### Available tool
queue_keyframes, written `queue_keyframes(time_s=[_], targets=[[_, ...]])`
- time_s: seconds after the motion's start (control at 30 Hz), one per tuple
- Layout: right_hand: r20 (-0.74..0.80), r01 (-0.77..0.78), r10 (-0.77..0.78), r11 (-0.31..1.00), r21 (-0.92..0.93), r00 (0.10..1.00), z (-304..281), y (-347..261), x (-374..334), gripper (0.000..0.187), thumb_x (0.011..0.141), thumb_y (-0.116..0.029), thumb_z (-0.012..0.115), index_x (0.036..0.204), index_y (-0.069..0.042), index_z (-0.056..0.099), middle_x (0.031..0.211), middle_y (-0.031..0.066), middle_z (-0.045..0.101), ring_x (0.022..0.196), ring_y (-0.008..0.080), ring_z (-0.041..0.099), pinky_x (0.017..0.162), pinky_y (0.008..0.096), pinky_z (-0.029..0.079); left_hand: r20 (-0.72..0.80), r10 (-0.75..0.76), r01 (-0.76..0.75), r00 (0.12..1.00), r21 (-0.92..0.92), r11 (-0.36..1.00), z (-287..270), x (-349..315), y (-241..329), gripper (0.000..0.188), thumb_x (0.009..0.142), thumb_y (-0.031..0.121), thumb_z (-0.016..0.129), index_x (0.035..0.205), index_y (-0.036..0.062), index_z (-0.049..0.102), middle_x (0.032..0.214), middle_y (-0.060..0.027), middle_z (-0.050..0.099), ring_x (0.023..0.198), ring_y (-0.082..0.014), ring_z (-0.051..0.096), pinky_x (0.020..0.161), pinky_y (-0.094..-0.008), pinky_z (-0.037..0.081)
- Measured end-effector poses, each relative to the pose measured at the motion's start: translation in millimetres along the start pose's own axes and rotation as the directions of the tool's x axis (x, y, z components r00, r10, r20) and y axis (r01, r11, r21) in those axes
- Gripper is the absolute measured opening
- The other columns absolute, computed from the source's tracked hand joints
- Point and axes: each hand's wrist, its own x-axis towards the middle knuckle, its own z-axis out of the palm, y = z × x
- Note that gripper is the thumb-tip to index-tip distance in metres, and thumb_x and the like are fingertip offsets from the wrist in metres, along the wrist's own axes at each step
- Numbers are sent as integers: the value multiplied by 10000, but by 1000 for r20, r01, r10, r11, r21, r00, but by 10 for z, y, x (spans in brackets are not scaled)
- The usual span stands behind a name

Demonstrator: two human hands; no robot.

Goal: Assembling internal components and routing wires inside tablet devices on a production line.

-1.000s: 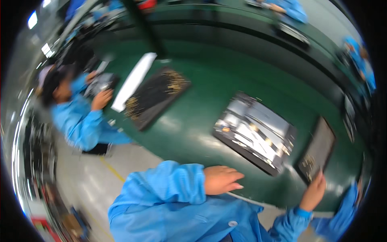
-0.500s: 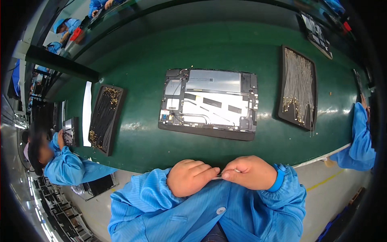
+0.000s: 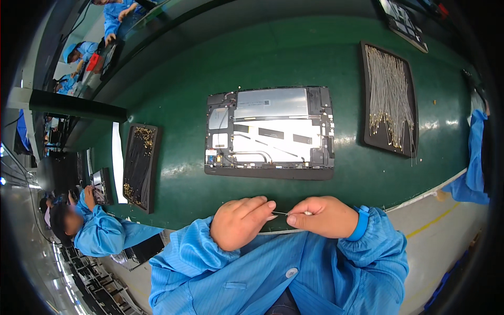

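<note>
1. Your right hand [image 3: 323,216] pinches a thin cable [image 3: 280,213] between thumb and forefinger, on the near side of the opened device; a blue band [image 3: 361,223] circles that wrist.
2. Your left hand [image 3: 241,223], also nearer you than the opened device, has its fingertips closed on the cable's other stretch, so a short length spans the gap between your hands.
3. The opened device [image 3: 270,142] lies flat on the green tabletop [image 3: 189,131], its inner parts facing up.
4. Right of the opened device, a dark tray [image 3: 364,94] holds grey cables [image 3: 387,94].
5. Left of it, a second tray [image 3: 153,173] holds black cables [image 3: 139,170]; beyond that lies a white strip [image 3: 117,163].
6. Farther left of it sits a co-worker [image 3: 102,231] in blue.
</note>
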Motion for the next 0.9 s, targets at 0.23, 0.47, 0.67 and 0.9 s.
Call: queue_keyframes(time_s=[0.23,0.47,0.67,0.9], targets=[[-28,-5,11,975,223,1000,-31,69,-16,283,788,-294,542,880,-30,579,755,21,574,700,64,505,632,207,423,-74,116,-116,990,2,993,34,218,-14,256,603,91,621,855,86,574,739,-16,532,568,-151,511,459,-254,401],[-72,-16,23,994,106,997,-42,56,11,285,808,-288,509,854,-14,571,724,-9,561,622,66,493,546,198,407,-146,112,-108,983,36,993,132,252,-41,261,584,82,639,835,75,570,697,-29,489,589,-183,496,478,-281,399],[-660,453,-32,752,479,751,-48,-150,220,340,815,-246,498,1046,-2,448,756,45,521,556,69,446,454,193,381,-265,-32,70,964,133,989,399,468,-208,233,605,7,631,818,50,544,775,-78,516,785,-275,488,722,-356,408],[-851,676,-265,724,134,453,-84,-134,421,385,846,-253,444,1104,23,372,870,85,555,686,89,480,627,219,413,-179,-84,109,980,135,985,391,498,-231,213,619,12,617,817,49,544,799,-75,527,826,-274,480,742,-357,386]])
